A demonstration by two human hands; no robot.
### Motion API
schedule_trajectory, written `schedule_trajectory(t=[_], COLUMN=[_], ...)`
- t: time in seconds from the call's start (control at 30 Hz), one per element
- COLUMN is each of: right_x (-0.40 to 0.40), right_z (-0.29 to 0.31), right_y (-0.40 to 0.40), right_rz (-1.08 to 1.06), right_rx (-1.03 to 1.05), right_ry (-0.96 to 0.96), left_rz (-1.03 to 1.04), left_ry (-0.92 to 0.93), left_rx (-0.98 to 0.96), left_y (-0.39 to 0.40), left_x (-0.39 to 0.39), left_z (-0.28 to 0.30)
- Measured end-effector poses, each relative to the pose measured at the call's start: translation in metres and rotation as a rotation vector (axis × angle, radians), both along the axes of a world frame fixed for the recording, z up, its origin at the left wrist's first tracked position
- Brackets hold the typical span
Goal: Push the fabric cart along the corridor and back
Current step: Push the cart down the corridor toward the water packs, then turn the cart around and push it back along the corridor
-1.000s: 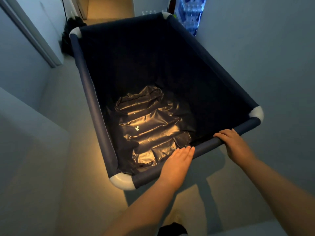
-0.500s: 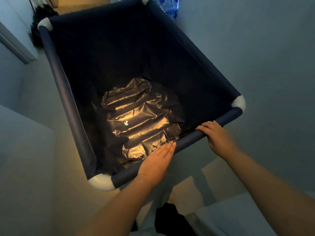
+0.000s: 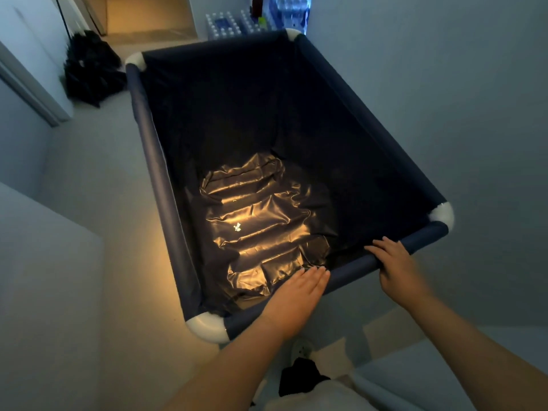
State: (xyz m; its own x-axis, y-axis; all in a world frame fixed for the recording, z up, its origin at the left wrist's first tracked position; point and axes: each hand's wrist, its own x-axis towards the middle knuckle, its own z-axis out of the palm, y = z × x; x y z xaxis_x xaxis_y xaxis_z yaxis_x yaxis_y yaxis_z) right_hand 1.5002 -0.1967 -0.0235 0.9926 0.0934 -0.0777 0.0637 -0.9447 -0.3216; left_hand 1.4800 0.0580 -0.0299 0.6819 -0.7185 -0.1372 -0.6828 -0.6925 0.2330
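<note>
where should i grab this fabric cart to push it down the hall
Grip the near top rail of the fabric cart from the side nearest you, hands apart. It is a round padded bar lying crosswise between two white corner joints, so fingers can wrap it. The left hand and right hand already rest there.

One fabric cart (image 3: 166, 185), four white corner joints; two hands on near rail: left hand (image 3: 293, 301), right hand (image 3: 397, 268). Beyond fingers: one black heap (image 3: 89, 69), two bottle packs (image 3: 234, 23).
</note>
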Motion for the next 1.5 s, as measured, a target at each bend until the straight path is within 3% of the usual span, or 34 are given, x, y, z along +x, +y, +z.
schedule_trajectory(t=[0.23, 0.63, 0.87, 1.07, 1.5], right_x=[-0.038, 0.019, 0.056, 0.116, 0.245], right_z=[0.003, 0.033, 0.025, 0.009, 0.006], right_y=[0.102, 0.334, 0.390, 0.432, 0.504], right_rz=[-0.344, -0.089, -0.094, -0.164, -0.432], right_rx=[0.171, 0.307, 0.326, 0.305, 0.231], right_ry=[-0.093, -0.185, -0.143, -0.172, -0.129], left_rz=[-0.018, 0.147, 0.068, -0.117, -0.293], left_ry=[-0.045, -0.188, -0.223, -0.244, -0.190], left_rx=[-0.050, 0.014, 0.032, 0.078, 0.115], left_y=[0.099, 0.291, 0.336, 0.373, 0.454], left_x=[-0.004, 0.039, 0.093, 0.167, 0.346], left_z=[0.010, 0.064, 0.073, 0.082, 0.096])
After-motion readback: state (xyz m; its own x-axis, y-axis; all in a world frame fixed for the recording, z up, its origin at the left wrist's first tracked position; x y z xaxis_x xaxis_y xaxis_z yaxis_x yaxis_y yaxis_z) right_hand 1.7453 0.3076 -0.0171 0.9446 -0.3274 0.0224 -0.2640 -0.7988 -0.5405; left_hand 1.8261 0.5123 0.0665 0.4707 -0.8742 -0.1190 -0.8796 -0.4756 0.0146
